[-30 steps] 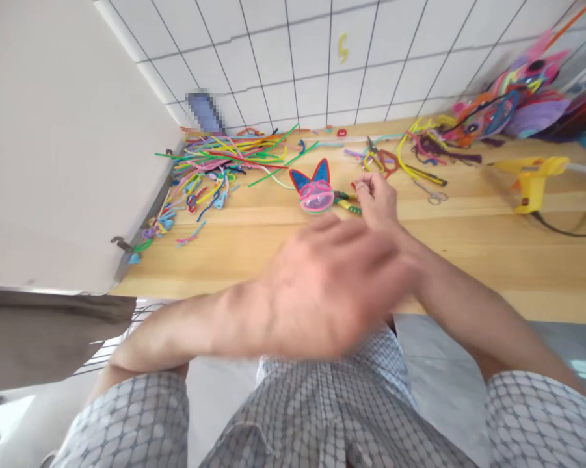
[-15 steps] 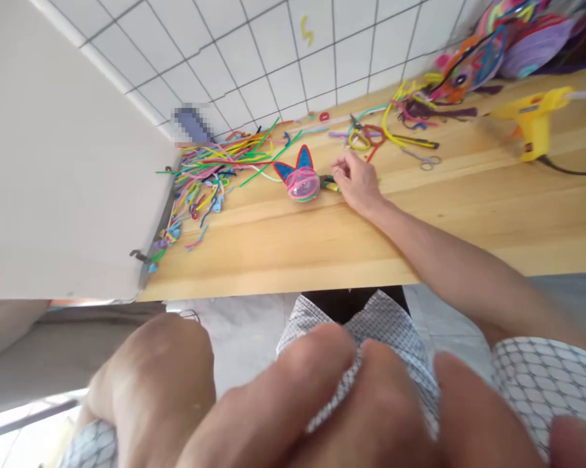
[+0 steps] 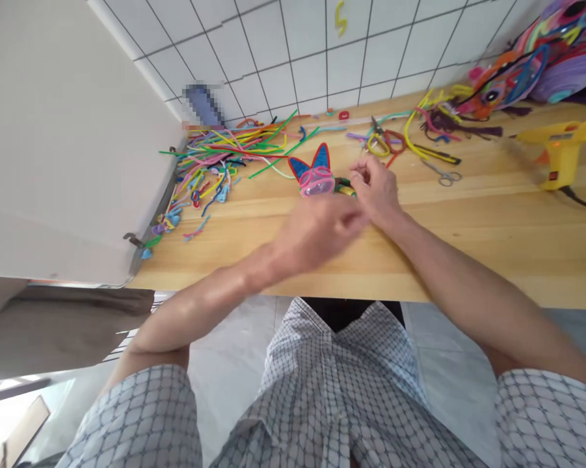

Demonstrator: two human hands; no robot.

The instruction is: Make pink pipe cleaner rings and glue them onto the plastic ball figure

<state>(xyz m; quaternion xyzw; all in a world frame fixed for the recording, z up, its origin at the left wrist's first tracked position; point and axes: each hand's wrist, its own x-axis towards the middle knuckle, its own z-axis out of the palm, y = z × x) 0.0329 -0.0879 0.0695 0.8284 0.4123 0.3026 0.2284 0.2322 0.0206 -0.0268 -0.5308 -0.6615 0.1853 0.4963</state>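
Note:
My left hand [image 3: 317, 234] is over the table, smeared by motion; its fingers look curled, but what they do is unclear. My right hand [image 3: 376, 190] rests on the wood with thumb and fingertips pinched together; anything between them is too small to make out. Just left of it lies a tool with dark and yellow-green handles [image 3: 345, 187], partly covered. Beside that sits a pink, animal-like pipe-cleaner piece [image 3: 317, 181] with two pointed blue ears edged in red. My left hand partly overlaps its lower edge in view.
Many pipe cleaners [image 3: 244, 146] and short offcuts [image 3: 217, 188] lie at the left, near a white panel [image 3: 68, 162]. Right are scissors [image 3: 443, 174], pliers [image 3: 378, 140], a yellow glue gun [image 3: 560, 153] with a cord, and colourful crafted pieces [image 3: 497, 91]. A tiled wall [image 3: 307, 58] stands behind.
My left hand has moved from close in front of the camera out over the table, beside my right hand. The right hand stays pinched in nearly the same place. The view has shifted slightly.

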